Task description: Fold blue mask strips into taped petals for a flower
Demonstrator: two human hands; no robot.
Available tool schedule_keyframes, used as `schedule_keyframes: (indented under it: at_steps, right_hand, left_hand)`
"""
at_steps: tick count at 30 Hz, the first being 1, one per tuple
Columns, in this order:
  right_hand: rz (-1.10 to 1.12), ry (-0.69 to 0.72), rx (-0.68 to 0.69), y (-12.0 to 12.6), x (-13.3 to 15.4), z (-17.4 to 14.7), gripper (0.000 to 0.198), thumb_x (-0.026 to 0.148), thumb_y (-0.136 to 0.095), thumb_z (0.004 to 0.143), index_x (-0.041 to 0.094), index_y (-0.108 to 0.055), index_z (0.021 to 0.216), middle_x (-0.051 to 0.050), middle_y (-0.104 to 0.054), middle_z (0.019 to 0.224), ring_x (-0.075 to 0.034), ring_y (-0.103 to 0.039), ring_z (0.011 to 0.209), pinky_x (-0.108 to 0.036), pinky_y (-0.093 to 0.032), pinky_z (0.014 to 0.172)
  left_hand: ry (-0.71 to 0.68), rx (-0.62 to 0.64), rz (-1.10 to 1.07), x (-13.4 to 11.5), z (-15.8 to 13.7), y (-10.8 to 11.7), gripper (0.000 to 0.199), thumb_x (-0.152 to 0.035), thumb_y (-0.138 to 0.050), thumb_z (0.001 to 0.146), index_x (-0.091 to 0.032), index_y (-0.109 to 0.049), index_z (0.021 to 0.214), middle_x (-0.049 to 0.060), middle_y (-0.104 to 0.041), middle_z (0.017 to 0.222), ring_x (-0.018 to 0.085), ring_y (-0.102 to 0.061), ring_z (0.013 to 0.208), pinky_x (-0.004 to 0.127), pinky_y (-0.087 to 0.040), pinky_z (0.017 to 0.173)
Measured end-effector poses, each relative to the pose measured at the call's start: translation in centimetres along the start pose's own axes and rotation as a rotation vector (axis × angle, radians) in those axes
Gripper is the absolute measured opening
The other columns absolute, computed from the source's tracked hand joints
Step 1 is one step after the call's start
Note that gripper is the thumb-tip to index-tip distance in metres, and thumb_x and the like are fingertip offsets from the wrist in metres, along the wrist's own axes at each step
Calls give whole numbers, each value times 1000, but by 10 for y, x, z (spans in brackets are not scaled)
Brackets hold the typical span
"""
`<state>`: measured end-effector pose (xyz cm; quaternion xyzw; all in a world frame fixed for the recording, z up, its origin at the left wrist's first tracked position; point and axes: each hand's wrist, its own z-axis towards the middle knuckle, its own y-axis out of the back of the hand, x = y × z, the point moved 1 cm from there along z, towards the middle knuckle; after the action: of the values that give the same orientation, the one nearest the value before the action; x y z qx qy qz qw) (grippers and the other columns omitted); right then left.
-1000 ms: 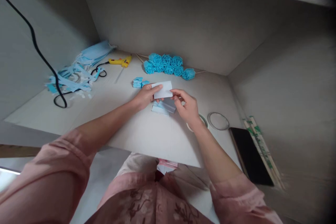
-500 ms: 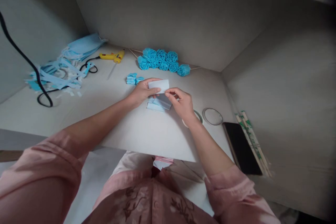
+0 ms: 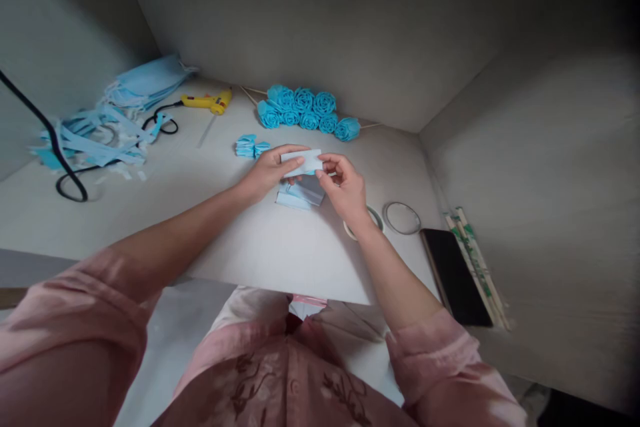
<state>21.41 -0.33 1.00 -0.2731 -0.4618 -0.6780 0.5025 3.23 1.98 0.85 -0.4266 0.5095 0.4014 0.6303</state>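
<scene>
A pale, rectangular piece of mask fabric [image 3: 301,161] is held above the table between my two hands. My left hand [image 3: 270,172] grips its left side, thumb lying on top and fingers behind. At the right end, my right hand [image 3: 345,185] pinches the edge between thumb and fingertips, where a bit of brighter blue shows at the lower corner. Beneath them lie more cut pale-blue and grey pieces [image 3: 295,199], partly hidden by the hands. Just left of my left hand sits a stack of small folded blue pieces [image 3: 245,145].
Blue fabric roses [image 3: 305,110] on sticks lie at the back. A yellow glue gun [image 3: 207,101], mask scraps [image 3: 95,137] and stacked face masks [image 3: 147,82] are left. Right are a tape roll [image 3: 377,218], a wire ring [image 3: 403,218], a phone [image 3: 456,279] and wrapped sticks [image 3: 477,263].
My right fingers have moved up along the fabric's right edge, and its lower right corner now shows brighter blue. The whole view has shifted slightly.
</scene>
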Motion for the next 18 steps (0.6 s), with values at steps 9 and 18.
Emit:
schedule_keyframes:
  at_steps: [9,18]
  right_hand:
    - [5,-5,-17,-1,-1,0,32,31,-62,83,26,-62,114,0,-62,86,-15,-59,80,-28,-53,72]
    - [94,-89,114,-2,-4,2,64,48,-68,81,27,-46,138,-5,-67,96,-19,-63,86,-33,-57,72]
  left_hand:
    - [-65,-9,167,-3,-1,0,68,-35,-79,72,-16,-57,134,0,-62,74,10,-54,55,23,-44,55]
    - [-121,-60,238,-2,0,0,56,-26,-74,72,-18,-63,127,4,-67,95,11,-55,66,23,-44,60]
